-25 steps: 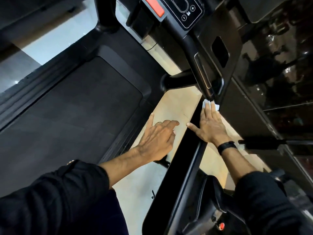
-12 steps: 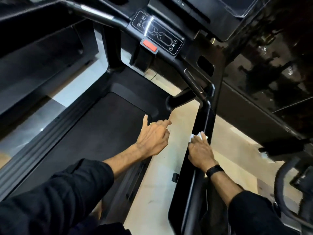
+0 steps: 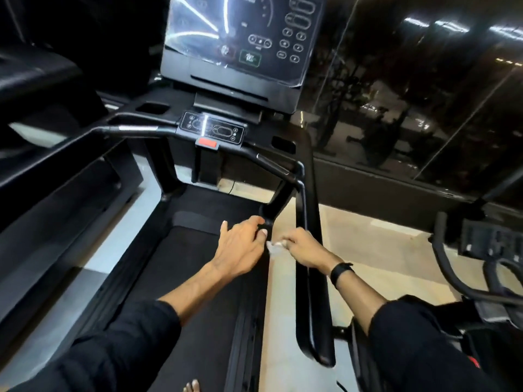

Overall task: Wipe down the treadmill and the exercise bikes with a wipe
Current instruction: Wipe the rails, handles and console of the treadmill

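Both hands are hovering by the right handrail: L hand [image 3: 240,247] is hanging loose, fingers relaxed, gripping nothing, prob. steadying; R hand [image 3: 304,248] is pinching the wipe [image 3: 274,246] w/ curled fingers, keeping it bunched for rubbing. Treadmill [image 3: 198,278] is filling the frame, person standing on its belt. Right handrail [image 3: 304,222] is running just beside R hand. Exercise bike [image 3: 486,267] is sitting at far right, untouched. Wipe is sitting btwn the hands.

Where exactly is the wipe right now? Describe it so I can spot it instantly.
Start at the treadmill's right side handrail. The right hand, wearing a black wristband, is beside it. The wipe is the small crumpled white scrap pinched there, the only white thing among black parts.
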